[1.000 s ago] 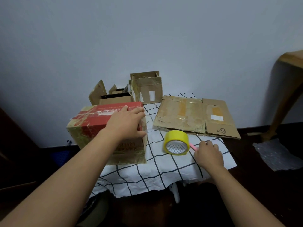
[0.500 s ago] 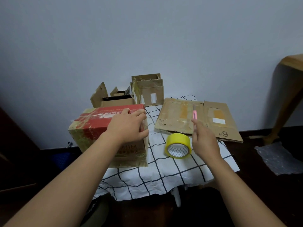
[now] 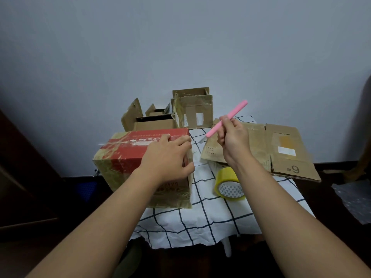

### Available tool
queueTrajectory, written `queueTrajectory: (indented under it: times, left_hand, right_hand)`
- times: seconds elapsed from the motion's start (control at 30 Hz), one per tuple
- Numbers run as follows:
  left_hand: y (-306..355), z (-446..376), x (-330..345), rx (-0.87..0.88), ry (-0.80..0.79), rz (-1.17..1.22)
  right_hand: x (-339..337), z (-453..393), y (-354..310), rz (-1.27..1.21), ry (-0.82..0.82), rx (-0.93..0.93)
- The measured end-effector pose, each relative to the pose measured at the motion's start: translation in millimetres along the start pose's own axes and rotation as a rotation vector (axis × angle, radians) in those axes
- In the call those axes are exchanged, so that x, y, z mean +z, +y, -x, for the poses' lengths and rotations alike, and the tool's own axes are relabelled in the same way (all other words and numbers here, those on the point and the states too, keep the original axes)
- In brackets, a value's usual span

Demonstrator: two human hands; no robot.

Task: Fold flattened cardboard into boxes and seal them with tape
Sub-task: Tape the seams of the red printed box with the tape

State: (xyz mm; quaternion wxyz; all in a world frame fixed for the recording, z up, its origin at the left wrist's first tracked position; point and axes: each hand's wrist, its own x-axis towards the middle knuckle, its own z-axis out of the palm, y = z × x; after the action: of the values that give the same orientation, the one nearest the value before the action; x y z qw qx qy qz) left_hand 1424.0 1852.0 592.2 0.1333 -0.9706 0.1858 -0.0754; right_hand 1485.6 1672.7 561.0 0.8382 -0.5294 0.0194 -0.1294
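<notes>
Resting on the red box [image 3: 140, 155], left hand [image 3: 166, 157] fingers spread — right hand [image 3: 233, 137] pinching pink cutter [image 3: 226, 118]

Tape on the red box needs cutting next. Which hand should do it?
Probably the right hand: it already grips the pink cutter, raised beside the red box. The left hand rests on the box, steadying it.
</notes>
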Motion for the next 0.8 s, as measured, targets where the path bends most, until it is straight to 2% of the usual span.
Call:
queueTrajectory:
  times: [0.3, 0.8]
  left_hand:
    - [0.8, 0.0, 1.2, 0.002, 0.016, -0.013]
    - [-2.0, -2.5, 7.0, 0.017, 0.009, 0.002]
  right_hand:
    - [7.6, 1.7, 18.3, 0.194, -0.068, -0.017]
    - [2.5, 5.4, 29.6, 0.225, -0.114, 0.076]
